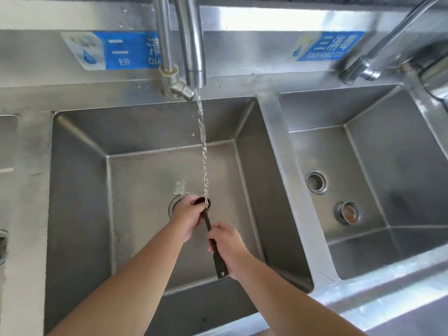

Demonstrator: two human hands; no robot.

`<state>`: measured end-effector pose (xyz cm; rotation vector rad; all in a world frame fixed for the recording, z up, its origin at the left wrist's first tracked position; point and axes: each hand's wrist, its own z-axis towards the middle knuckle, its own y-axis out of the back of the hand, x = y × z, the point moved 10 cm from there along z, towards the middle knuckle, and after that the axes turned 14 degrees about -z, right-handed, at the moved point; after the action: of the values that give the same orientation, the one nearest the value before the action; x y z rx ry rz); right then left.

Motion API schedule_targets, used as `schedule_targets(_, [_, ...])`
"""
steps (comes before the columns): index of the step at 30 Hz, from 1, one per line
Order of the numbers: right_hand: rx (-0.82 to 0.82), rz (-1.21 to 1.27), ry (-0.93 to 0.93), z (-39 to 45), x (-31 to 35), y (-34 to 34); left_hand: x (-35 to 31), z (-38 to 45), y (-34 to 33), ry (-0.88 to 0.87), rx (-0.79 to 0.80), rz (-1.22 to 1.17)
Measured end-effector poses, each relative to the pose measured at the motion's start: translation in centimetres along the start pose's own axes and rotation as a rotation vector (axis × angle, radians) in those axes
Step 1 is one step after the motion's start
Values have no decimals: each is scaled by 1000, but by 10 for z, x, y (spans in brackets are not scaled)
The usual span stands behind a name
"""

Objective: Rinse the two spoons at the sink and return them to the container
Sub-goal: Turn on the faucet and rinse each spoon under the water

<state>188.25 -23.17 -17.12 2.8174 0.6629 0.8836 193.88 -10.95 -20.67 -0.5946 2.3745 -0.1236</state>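
A black spoon (208, 224) with a long flat handle is held over the middle steel sink basin (80, 180). Its bowl sits under the thin water stream (203, 146) falling from the tap (194, 44). My left hand (188, 215) is wrapped around the bowel end, fingers rubbing the spoon's bowl. My right hand (226, 246) grips the handle lower down; the dotted handle end (221, 267) sticks out below it. I see only one spoon. No container is in view.
A second basin (378, 180) with two drain fittings lies to the right, with another tap (363, 66) above it. Blue labels are stuck on the back wall. A drain (175, 204) lies under my left hand. A third basin's edge shows at far left.
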Motion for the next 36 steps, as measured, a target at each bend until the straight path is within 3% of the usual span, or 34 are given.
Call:
schedule_targets(5, [19, -66, 48, -3, 8, 4, -13, 9, 8, -63, -94, 177])
schedule_targets(10, [87, 85, -19, -1, 7, 4, -44, 7, 2, -276, -181, 714])
schedule_targets(12, [126, 160, -20, -1, 12, 1, -50, 0, -1, -335, -229, 777])
schedule_targets(14, [145, 166, 2, -1, 18, -3, -44, -4, -2, -287, -229, 573])
schedule_targets(17, [163, 203, 14, 0, 20, -9, -19, 0, -14, -39, -60, -128])
schedule_targets(19, [148, 228, 25, 2, 21, -7, -20, 1, -20, 7, -2, -243])
schedule_targets(23, [93, 178, 78, 3, 23, -1, -36, 3, -18, -102, -29, 36])
schedule_targets(28, [30, 104, 91, 3, 20, 11, -61, 1, -21, -285, -52, 702])
schedule_targets(32, [37, 99, 89, 4, 23, 15, -64, -2, -24, -302, -111, 895])
schedule_targets(34, [53, 116, 79, 4, 24, 13, -56, -1, -28, -211, -35, 562])
schedule_targets(36, [62, 154, 77, 5, 26, 10, -44, -5, -41, -67, 117, -17])
